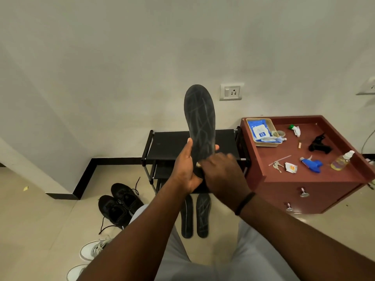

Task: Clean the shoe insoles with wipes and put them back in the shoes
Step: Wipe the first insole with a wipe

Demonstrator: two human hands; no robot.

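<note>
White sneakers sit at the lower left of the frame, only partly in shot, and just above them is a pair of black lace-up shoes on the beige tile, both with open mouths and laces loose.

Moving toward the middle, the left hand grips a dark insole by its heel end, thumb on one edge and fingertips curled round the other, so the insole stands nearly upright in front of the black shoe rack. The right hand is over the heel part of that same insole, knuckles toward the camera. A pale scrap peeks out at its left edge, so I'd guess it's pressing a wipe there, but I can't tell how the fingers lie underneath. Below the hands, two more insoles lie side by side on the floor between the person's knees.

To the right, the red-brown cabinet carries a tray with a blue wipes pack, plus keys and a spray bottle.

Looks like the wiping step, somewhere mid-task. The next move probably calls for a firm stroke along the insole toward the toe while the left hand keeps it from flexing, then slipping it into its matching shoe.
</note>
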